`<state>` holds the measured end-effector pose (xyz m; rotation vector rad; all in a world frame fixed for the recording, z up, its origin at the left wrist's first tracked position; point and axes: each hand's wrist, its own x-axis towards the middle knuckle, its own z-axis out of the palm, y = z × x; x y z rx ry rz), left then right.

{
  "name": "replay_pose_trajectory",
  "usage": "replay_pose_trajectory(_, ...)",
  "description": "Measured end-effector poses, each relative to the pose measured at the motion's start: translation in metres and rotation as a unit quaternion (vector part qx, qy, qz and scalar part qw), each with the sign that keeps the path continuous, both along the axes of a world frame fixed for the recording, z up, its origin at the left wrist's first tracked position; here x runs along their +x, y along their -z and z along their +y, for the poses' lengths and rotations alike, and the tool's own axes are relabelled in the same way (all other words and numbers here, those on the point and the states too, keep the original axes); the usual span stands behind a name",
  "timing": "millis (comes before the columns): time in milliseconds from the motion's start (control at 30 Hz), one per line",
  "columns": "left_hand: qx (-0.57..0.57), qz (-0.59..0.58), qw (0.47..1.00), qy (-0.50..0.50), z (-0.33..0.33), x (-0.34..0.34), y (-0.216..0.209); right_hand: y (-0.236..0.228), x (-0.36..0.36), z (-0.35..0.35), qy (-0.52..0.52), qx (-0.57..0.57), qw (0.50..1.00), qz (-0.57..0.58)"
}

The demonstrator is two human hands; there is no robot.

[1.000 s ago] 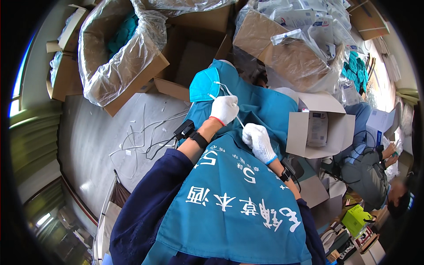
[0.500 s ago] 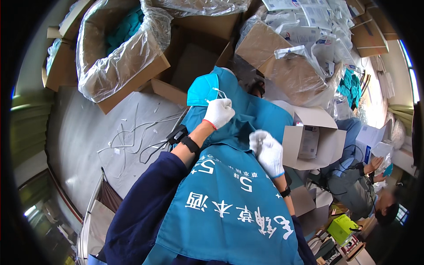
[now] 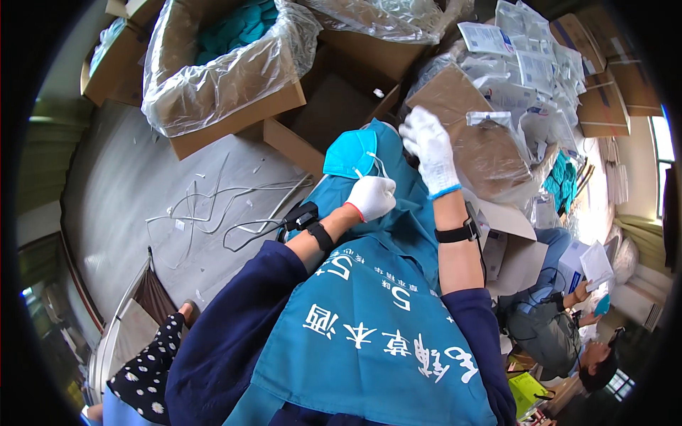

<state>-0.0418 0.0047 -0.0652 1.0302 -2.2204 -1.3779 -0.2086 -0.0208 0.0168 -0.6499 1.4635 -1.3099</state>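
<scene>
A teal folded face mask (image 3: 351, 153) with white ear loops lies over my apron-covered knee (image 3: 387, 138). My left hand (image 3: 372, 198), in a white glove with a red cuff, is closed just below the mask, and the white loops run down into its fist. My right hand (image 3: 430, 151), gloved in white with a blue cuff, is raised beside the knee, near the brown carton flap. Its fingers are stretched out and nothing shows in them. A small white scrap (image 3: 379, 93) appears within the open carton (image 3: 334, 106) ahead.
At the far left, a plastic-lined carton (image 3: 227, 110) holds many teal masks. Clear packets (image 3: 533, 71) are heaped at the far right. White straps (image 3: 206, 206) lie on the grey floor. A co-worker (image 3: 547, 326) sits at right with a mask in hand. Another person's patterned clothing (image 3: 149, 369) shows lower left.
My right hand has swung up and forward from my lap, its fingers opening out. The left fist stays by the mask loops. A white scrap now shows within the carton, and a person appears lower left.
</scene>
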Motion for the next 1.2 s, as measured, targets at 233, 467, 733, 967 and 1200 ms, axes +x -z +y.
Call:
replay_pose_trajectory(233, -0.072, -0.045, 0.991, 0.105, 0.013, 0.005, -0.016, 0.041, 0.029, 0.035, -0.208, 0.252, 0.892, 0.314)
replay_pose_trajectory(467, -0.187, -0.035, 0.964, 0.188, 0.022, 0.031, -0.073, 0.072, 0.026, 0.061, -0.182, 0.165, 0.954, 0.17)
replay_pose_trajectory(733, -0.26, -0.187, 0.946, -0.047, -0.03, 0.035, -0.048, 0.01, 0.049, 0.081, -0.185, 0.016, 0.901, 0.392)
replay_pose_trajectory(967, -0.28, -0.167, 0.94, 0.101, -0.027, 0.023, -0.062, -0.013, 0.039, 0.088, -0.004, -0.157, 0.986, -0.046)
replay_pose_trajectory(1200, -0.214, -0.055, 0.959, 0.178, 0.009, 0.02, -0.087, 0.015, -0.026, 0.083, 0.178, -0.003, 0.89, -0.42)
